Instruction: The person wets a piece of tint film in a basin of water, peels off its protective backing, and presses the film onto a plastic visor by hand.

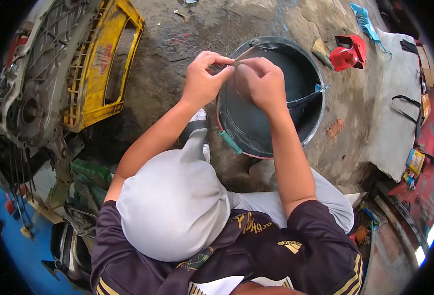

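Note:
My left hand [206, 81] and my right hand [262, 84] meet above a dark bucket [276, 39]. Thumb and fingers of both are pinched together, tip to tip. Between them is a thin brownish strand [245, 53], which slants up and right over the bucket's rim; its kind and its other end cannot be made out. Slight blur covers the right fingers. Greyish liquid seems to fill part of the bucket. A dark thin-edged piece with a blue tip [320, 88] rests inside its right side. The bucket's handle has a green grip [231, 141].
A yellow plastic crate [91, 110] and a large metal casing [42, 73] stand at left. On the concrete floor to the right lie a red plastic piece [342, 56], a copper-coloured coil spring [335, 129] and a blue item [364, 22]. A grey slab [391, 108] lies farther right.

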Demonstrator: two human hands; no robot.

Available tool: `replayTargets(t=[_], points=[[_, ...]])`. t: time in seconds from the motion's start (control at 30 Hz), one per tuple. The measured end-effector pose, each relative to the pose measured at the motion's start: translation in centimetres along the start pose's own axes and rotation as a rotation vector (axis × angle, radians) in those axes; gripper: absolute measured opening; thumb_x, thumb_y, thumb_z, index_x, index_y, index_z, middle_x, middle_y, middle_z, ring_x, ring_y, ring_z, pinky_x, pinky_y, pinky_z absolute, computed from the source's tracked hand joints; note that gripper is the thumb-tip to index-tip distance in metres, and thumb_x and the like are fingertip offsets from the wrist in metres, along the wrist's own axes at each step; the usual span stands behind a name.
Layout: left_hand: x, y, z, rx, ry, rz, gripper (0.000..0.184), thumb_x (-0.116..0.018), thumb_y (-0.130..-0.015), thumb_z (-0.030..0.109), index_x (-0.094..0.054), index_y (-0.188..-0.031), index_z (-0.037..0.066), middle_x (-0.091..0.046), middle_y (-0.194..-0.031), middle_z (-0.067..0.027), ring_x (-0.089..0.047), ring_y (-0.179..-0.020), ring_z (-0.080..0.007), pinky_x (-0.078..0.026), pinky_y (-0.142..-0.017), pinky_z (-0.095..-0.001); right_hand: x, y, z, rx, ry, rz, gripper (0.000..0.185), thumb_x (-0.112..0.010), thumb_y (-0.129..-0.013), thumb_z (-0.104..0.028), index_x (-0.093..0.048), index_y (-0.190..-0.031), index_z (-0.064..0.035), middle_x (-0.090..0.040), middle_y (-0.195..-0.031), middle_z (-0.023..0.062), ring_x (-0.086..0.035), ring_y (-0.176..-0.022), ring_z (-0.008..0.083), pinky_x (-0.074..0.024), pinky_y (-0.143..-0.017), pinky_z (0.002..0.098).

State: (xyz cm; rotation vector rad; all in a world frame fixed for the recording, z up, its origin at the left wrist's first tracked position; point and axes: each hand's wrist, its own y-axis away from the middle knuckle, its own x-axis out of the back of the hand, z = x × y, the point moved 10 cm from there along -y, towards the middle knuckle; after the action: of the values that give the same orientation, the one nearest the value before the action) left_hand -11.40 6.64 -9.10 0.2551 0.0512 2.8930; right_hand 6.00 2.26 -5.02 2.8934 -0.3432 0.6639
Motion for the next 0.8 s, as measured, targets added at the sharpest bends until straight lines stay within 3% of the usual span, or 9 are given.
replayTargets(t=[0.07,0.13,0.2,0.3,0.63,0.8], points=[[-0.1,0.3,-0.2,0.016,0.072,-0.010,0.018,-0.086,-0.082,0.013,-0.083,-0.099,0.008,-0.071,-0.105,-0.0061,-0.068,-0.097,-0.0178,-0.053,-0.084,-0.0294,-0.3,0.4,0.9,-0.059,-0.039,-0.014,0.016,-0.076,-0.091,-0.013,-0.081,-0.101,-0.0021,-0.071,-0.083,0.0094,-0.066,-0.072,0.0176,-0.0528,-0.070,0.0338],[-0.9,0.4,-0.9,0.020,0.083,-0.041,0.027,-0.087,-0.082,0.015,-0.078,-0.107,0.007,-0.070,-0.104,-0.0054,-0.068,-0.098,-0.0175,-0.054,-0.086,-0.0309,-0.4,0.3,0.9,-0.107,-0.102,-0.013,0.016,-0.075,-0.091,-0.013,-0.081,-0.101,-0.0004,-0.074,-0.084,0.0082,-0.067,-0.074,0.0146,-0.0536,-0.072,0.0313],[-0.5,0.4,-2.4,0.157,0.156,0.030,0.038,-0.088,-0.086,0.014,-0.069,-0.118,0.007,-0.068,-0.109,-0.0037,-0.068,-0.102,-0.0145,-0.056,-0.090,-0.0318,-0.4,-0.1,1.3,-0.101,-0.108,0.002,0.016,-0.075,-0.092,-0.013,-0.080,-0.100,0.0006,-0.076,-0.086,0.0079,-0.068,-0.075,0.0134,-0.0541,-0.073,0.0304],[-0.5,0.2,-1.8,0.105,0.002,-0.028,0.046,-0.089,-0.085,0.018,-0.063,-0.122,0.008,-0.068,-0.109,-0.0044,-0.067,-0.102,-0.0157,-0.056,-0.092,-0.0338,-0.5,0.1,2.1,-0.105,-0.157,0.006,0.016,-0.075,-0.093,-0.012,-0.080,-0.100,0.0016,-0.077,-0.089,0.0069,-0.068,-0.078,0.0114,-0.0549,-0.075,0.0290],[-0.4,0.4,-0.9,0.120,-0.001,-0.031,0.047,-0.087,-0.085,0.023,-0.070,-0.125,0.008,-0.072,-0.102,-0.0068,-0.069,-0.095,-0.0189,-0.057,-0.089,-0.0351,-1.1,0.0,2.1,-0.156,-0.296,-0.075,0.013,-0.072,-0.096,-0.009,-0.077,-0.100,0.0023,-0.075,-0.088,0.0027,-0.067,-0.082,0.0085,-0.0540,-0.077,0.0261],[-0.3,0.3,-0.3,0.043,-0.037,-0.007,0.040,-0.087,-0.085,0.023,-0.075,-0.120,0.008,-0.073,-0.102,-0.0083,-0.070,-0.094,-0.0188,-0.058,-0.087,-0.0353,-1.0,-0.2,2.2,-0.174,-0.315,-0.089,0.013,-0.070,-0.097,-0.007,-0.076,-0.102,0.0024,-0.075,-0.091,0.0038,-0.068,-0.083,0.0094,-0.0552,-0.079,0.0268]])
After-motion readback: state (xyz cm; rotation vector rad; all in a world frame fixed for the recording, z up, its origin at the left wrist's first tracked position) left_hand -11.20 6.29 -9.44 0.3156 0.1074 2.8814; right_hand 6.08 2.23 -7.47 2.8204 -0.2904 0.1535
